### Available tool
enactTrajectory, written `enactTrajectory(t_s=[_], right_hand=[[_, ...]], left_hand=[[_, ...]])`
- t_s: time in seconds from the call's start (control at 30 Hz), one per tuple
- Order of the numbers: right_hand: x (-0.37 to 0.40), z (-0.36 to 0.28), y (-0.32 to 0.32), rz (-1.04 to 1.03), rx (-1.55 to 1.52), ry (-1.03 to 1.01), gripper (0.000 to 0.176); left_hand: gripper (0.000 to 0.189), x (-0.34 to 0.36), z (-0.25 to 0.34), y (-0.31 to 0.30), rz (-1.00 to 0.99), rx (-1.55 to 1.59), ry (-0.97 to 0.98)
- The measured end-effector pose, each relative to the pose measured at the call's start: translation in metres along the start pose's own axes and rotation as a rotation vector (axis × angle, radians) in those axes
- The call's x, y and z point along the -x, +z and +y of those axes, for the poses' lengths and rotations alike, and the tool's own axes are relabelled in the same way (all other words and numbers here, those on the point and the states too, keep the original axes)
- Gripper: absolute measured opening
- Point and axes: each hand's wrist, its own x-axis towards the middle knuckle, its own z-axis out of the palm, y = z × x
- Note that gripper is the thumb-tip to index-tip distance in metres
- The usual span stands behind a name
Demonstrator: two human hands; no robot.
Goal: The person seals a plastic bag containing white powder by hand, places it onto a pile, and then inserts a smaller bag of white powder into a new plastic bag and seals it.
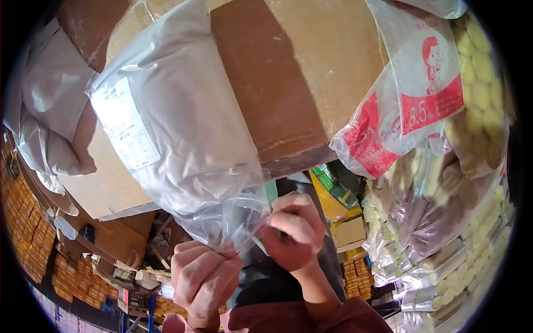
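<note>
A large clear plastic bag (pixel 189 105) filled with pale powder lies on a cardboard surface, its open end toward me. A white printed label (pixel 129 125) is stuck on its left side. My left hand (pixel 202 277) is closed on the gathered mouth of the bag, thumb and fingers pinching the film. On the other side of the mouth, my right hand (pixel 294 228) pinches the loose plastic with curled fingers. A thin reddish line shows in the film between the two hands; what it is I cannot make out.
The bag rests on a brown cardboard box (pixel 272 72). More filled pale bags (pixel 53 94) lie at the left. To the right are a red-and-white printed bag (pixel 413 83) and stacked packs of yellowish rounded items (pixel 480 83). Orange boxes (pixel 78 280) stand on the floor below.
</note>
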Motion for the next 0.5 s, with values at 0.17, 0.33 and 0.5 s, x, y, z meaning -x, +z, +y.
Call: enactTrajectory(t_s=[0.17,0.33,0.5], right_hand=[[-0.003,0.006,0.000,-0.095,0.021,-0.095,0.023],[0.002,0.019,-0.001,0.135,-0.141,-0.076,0.024],[0.008,0.018,-0.003,0.184,-0.098,0.060,0.025]], left_hand=[[0.019,0.002,-0.001,-0.003,-0.048,-0.011,0.049],[0.017,0.006,-0.003,0.002,-0.117,-0.006,0.112],[0.025,0.014,-0.013,0.011,-0.150,-0.002,0.161]])
